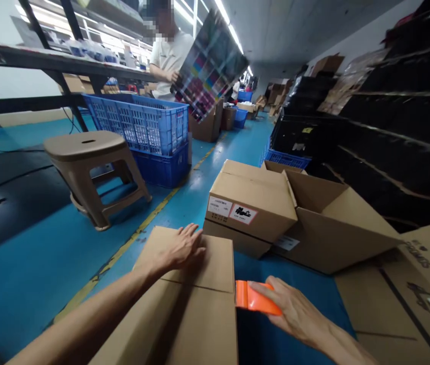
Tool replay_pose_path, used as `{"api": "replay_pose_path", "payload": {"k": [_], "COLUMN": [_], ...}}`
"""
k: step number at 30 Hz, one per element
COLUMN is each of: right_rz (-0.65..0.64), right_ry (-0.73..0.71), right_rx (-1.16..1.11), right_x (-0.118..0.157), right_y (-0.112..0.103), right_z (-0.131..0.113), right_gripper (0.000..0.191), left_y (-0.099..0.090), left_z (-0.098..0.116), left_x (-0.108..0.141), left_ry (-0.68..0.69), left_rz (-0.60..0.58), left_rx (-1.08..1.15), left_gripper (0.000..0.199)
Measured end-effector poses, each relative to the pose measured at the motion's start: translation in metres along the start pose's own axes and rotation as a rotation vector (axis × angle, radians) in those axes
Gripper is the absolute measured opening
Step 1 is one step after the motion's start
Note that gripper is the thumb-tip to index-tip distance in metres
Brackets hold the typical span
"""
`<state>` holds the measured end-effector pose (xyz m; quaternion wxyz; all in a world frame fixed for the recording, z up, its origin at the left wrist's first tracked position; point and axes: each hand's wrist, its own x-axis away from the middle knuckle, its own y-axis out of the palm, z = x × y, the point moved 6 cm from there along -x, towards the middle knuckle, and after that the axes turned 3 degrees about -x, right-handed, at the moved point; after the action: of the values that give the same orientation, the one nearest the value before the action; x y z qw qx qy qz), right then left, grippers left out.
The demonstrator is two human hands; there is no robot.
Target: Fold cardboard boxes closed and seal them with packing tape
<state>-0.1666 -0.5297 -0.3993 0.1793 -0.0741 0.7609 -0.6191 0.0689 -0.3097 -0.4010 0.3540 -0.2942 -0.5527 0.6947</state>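
Left hand (182,248) flat, fingers together, palm down on closed cardboard box (192,304) at 6 o'clock. Right hand (294,312) pinches orange plastic scraper (255,299) against the box's right edge. At 1 o'clock: two open corrugated cartons (253,203). At 10: one tan plastic stool (89,167), two stacked blue mesh crates (142,121). At 12: person holding colour-swatch sheet (209,66).

Tan stool (92,167), blue crates (142,126), open cardboard box (325,223)

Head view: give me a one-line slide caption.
Left hand pressed flat on a closed cardboard box, right hand holding an orange tool at its edge.
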Motion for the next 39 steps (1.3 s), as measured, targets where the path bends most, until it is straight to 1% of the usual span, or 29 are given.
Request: {"api": "replay_pose_path", "payload": {"k": [2,4,6,8,11,13,15,19,21,23,26,28,30,32,34,36,39], "right_rz": [-0.034,-0.091,-0.120,-0.125,-0.107,-0.096,-0.110,-0.122,-0.110,-0.111,-0.120,-0.125,-0.131,-0.135,-0.140,-0.147,-0.157], "right_ry": [0.034,0.077,0.106,0.115,0.084,0.043,0.019,0.011,0.022,0.028,0.022,0.020,0.019,0.017,0.016,0.018,0.024], "right_rx": [0.028,0.045,0.044,0.044,0.067,0.093,0.107,0.092,0.078,0.074,0.093,0.094,0.085,0.078,0.080,0.079,0.081], "right_x": [0.005,0.013,0.021,0.025,0.023,0.018,0.015,0.017,0.020,0.023,0.023,0.022,0.020,0.018,0.016,0.015,0.017], "right_y": [0.004,0.005,-0.003,-0.019,-0.047,-0.057,-0.052,-0.019,-0.007,0.000,0.003,0.005,0.008,0.011,0.012,0.011,0.010], "right_z": [0.004,0.009,0.011,0.010,0.008,0.007,0.008,0.013,0.016,0.018,0.021,0.022,0.024,0.024,0.024,0.023,0.024], "right_gripper": [0.085,0.089,0.090,0.089,0.088,0.088,0.091,0.097,0.099,0.099,0.099,0.097,0.092,0.089,0.087,0.086,0.089], "left_y": [0.014,0.026,0.033,0.037,0.039,0.040,0.040,0.039,0.039,0.038,0.037,0.036,0.037,0.042,0.047,0.052,0.059], "left_z": [0.013,0.023,0.027,0.027,0.025,0.024,0.023,0.023,0.024,0.025,0.028,0.030,0.034,0.039,0.047,0.053,0.060], "left_x": [-0.027,-0.038,-0.037,-0.033,-0.029,-0.029,-0.029,-0.026,-0.025,-0.023,-0.019,-0.015,-0.008,0.000,0.009,0.017,0.023], "left_ry": [-0.013,-0.019,-0.030,-0.035,-0.028,-0.030,-0.037,-0.045,-0.043,-0.040,-0.036,-0.040,-0.040,-0.019,0.005,0.019,0.051], "left_rz": [0.001,0.022,0.048,0.063,0.056,0.052,0.051,0.047,0.042,0.037,0.028,0.026,0.001,-0.059,-0.135,-0.164,-0.119], "left_rx": [0.009,-0.001,-0.012,-0.020,-0.017,-0.013,-0.012,-0.018,-0.021,-0.020,-0.012,0.011,0.043,0.068,0.074,0.070,0.038], "left_gripper": [0.059,0.054,0.056,0.057,0.056,0.056,0.055,0.056,0.056,0.056,0.059,0.068,0.089,0.111,0.124,0.128,0.124]}}
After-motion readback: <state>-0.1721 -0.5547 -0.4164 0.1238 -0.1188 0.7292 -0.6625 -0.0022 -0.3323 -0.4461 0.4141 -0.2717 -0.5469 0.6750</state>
